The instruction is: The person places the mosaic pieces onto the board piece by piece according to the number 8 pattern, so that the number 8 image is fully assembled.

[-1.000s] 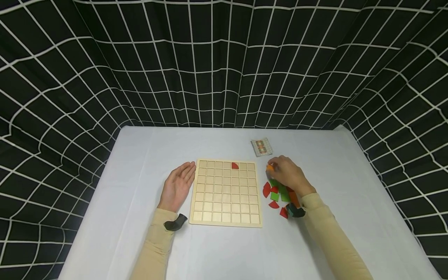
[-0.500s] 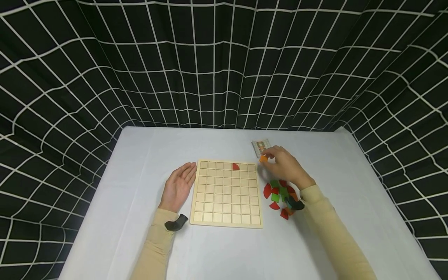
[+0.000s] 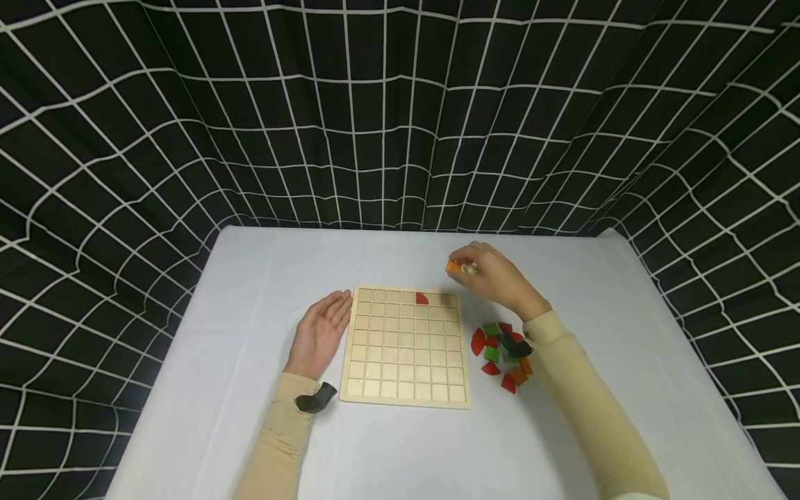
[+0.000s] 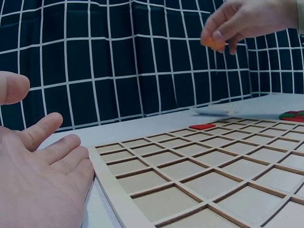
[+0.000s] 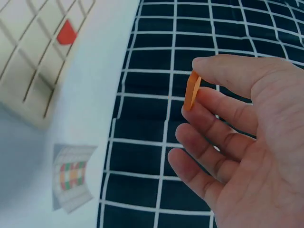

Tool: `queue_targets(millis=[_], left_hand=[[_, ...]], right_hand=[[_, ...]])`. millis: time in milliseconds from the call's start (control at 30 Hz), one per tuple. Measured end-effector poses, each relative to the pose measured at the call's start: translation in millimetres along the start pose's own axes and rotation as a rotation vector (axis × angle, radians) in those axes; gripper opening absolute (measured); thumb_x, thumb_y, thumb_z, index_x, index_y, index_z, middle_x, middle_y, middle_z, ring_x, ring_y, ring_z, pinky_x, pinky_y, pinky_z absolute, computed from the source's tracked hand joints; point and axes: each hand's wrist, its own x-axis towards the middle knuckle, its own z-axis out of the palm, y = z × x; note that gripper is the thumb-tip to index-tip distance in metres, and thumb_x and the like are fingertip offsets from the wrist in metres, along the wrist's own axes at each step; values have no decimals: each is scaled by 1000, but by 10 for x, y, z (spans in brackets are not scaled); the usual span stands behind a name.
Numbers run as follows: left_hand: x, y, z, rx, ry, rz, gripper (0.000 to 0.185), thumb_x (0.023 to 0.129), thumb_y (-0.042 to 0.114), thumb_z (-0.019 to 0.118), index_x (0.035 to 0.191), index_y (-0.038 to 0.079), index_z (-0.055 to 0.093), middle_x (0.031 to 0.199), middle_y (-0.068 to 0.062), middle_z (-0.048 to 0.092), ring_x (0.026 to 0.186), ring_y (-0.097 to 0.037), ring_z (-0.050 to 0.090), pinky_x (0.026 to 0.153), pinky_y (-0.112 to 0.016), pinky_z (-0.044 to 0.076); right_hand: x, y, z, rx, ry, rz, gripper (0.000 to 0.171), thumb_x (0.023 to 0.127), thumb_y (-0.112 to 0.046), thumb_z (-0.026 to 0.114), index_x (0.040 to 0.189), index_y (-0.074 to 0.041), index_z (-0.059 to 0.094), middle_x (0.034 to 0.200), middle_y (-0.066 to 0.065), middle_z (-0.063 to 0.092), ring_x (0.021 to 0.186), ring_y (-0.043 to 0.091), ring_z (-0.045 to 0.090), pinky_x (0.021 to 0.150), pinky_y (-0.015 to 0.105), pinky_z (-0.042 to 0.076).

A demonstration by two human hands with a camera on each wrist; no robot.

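My right hand [image 3: 494, 276] pinches an orange square tile [image 3: 453, 266] between thumb and fingertips, raised above the table past the board's far right corner. In the right wrist view the tile [image 5: 192, 91] shows nearly edge-on. My left hand [image 3: 317, 335] lies palm up with its fingers extended, fingertips right at the left edge of the wooden grid board [image 3: 405, 340]. A red quarter-circle piece [image 3: 421, 298] sits in a cell of the board's far row. Mostly covered by my right hand in the head view, a printed pattern card [image 5: 72, 176] shows in the right wrist view.
Right of the board lies a loose pile of red, green and orange pieces [image 3: 492, 354], partly hidden by the right wrist's dark strap [image 3: 515, 345]. A white cloth covers the table [image 3: 400, 451]. Black gridded curtains [image 3: 350, 125] hang behind and at both sides.
My right hand has lifted the orange tile from beside the pile and carried it away from me and leftward, over the card. The left hand stays in place.
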Motion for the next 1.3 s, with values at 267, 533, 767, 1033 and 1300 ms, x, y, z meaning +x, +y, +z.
queue_targets(millis=[267,533,767,1033,1300], left_hand=[[-7,7,9,-3,-6,0,57,113,30,26,157,-4,12,170,-16,15,159,-25,14,134,-32,13],[-16,2,20,-4,11,-10,58,113,30,28,157,-4,12,169,-16,15,159,-26,14,134,-32,14],[-2,2,18,-15,26,-9,58,112,29,29,157,-4,12,169,-16,17,159,-26,16,134,-32,15],[2,-32,15,-17,21,-15,60,112,30,32,158,-2,12,169,-15,17,159,-25,15,134,-31,15],[-10,-11,20,-14,24,-14,57,112,31,31,156,-2,14,169,-14,17,159,-25,14,134,-32,13]], right_hand=[[165,-198,2,17,-13,-38,32,97,-29,69,122,-9,69,120,8,66,112,27,58,98,46,57],[314,-310,65,5,-18,-101,29,97,-26,69,120,-8,71,114,8,66,109,26,57,97,43,56],[447,-355,151,2,-46,-103,27,97,-26,67,118,-9,71,115,7,66,112,27,56,96,42,55],[509,-323,258,-15,-68,-82,26,96,-25,70,117,-8,71,118,7,66,113,26,57,98,42,55],[541,-269,448,-28,-105,-72,29,96,-24,70,121,-8,70,118,7,68,113,25,57,96,40,56]])
